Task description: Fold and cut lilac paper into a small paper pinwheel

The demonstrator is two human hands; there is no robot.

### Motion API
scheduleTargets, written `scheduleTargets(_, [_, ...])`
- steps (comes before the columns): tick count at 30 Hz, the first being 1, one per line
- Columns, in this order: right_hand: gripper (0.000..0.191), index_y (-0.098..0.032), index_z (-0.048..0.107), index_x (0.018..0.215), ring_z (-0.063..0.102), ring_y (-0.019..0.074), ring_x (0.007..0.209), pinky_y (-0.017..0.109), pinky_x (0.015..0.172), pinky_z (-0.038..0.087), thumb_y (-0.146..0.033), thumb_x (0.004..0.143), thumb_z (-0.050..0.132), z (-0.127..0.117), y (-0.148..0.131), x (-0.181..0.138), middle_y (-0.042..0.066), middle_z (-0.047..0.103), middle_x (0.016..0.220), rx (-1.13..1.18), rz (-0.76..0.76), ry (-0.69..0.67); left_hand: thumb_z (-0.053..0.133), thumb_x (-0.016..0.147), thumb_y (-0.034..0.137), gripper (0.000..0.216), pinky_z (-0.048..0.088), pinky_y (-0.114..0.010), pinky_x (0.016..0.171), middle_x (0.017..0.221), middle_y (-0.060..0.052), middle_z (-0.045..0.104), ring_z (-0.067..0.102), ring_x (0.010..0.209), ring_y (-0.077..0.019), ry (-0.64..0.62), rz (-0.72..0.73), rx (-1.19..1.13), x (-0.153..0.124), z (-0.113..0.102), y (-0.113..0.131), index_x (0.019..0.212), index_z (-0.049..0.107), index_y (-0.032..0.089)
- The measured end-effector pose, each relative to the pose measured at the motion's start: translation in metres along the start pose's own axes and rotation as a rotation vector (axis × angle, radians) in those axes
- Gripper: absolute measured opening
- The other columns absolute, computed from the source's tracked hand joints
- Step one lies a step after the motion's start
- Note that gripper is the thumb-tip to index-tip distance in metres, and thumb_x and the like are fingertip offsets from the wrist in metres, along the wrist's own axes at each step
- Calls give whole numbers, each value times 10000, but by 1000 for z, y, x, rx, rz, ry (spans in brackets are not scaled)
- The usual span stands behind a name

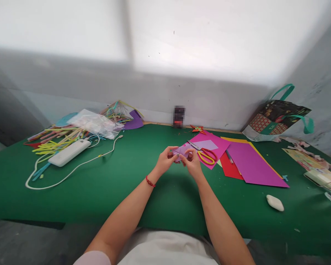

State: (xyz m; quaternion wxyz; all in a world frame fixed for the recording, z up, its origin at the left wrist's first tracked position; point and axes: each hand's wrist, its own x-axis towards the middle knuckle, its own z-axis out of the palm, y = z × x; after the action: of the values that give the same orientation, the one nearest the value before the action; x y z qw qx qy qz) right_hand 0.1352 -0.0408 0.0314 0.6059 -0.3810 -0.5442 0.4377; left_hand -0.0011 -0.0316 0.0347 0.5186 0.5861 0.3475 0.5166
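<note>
Between my two hands is a small folded piece of light purple paper (182, 150), raised a little above the green table. My left hand (167, 160) pinches its left side, thumb in front. On the right side, my right hand (192, 163) grips it the same way; the fingers behind the paper are partly hidden. Just right of my right hand, scissors (207, 156) with red and yellow handles lie on magenta paper (220, 145). A lilac sheet (211, 144) lies there too, partly under the blades.
Purple sheets (255, 162) and red paper (229, 168) lie to the right, near a white case (275, 202). A patterned bag (276, 117) stands back right. At left are a white power bank (69, 152), its cable (71, 172), paper strips (53, 141) and a plastic bag (95, 123).
</note>
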Motion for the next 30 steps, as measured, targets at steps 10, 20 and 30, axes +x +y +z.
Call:
scheduleTargets(10, [360, -226, 411, 750, 393, 74, 362, 197, 352, 297, -451, 667, 678, 2, 0, -1, -99, 453, 466, -18, 0, 17, 652, 695, 477, 501, 485, -255, 591, 661, 6, 606, 597, 592, -125, -55, -13, -15, 5, -5, -3, 1036, 517, 136])
scheduleTargets(20, [320, -209, 511, 773, 468, 93, 441, 223, 412, 396, -425, 643, 708, 5, -2, -3, -67, 492, 543, -13, -71, 54, 656, 674, 488, 490, 469, -242, 580, 621, 25, 603, 576, 563, -110, 14, 7, -31, 6, -7, -4, 988, 503, 144])
scheduleTargets(30, [299, -222, 454, 804, 401, 88, 398, 203, 366, 303, -430, 710, 648, 3, 0, -5, -86, 441, 483, -16, -26, 45, 653, 684, 395, 351, 453, -229, 534, 564, 48, 574, 558, 511, -104, 82, 2, 19, 0, 2, -1, 906, 514, 162])
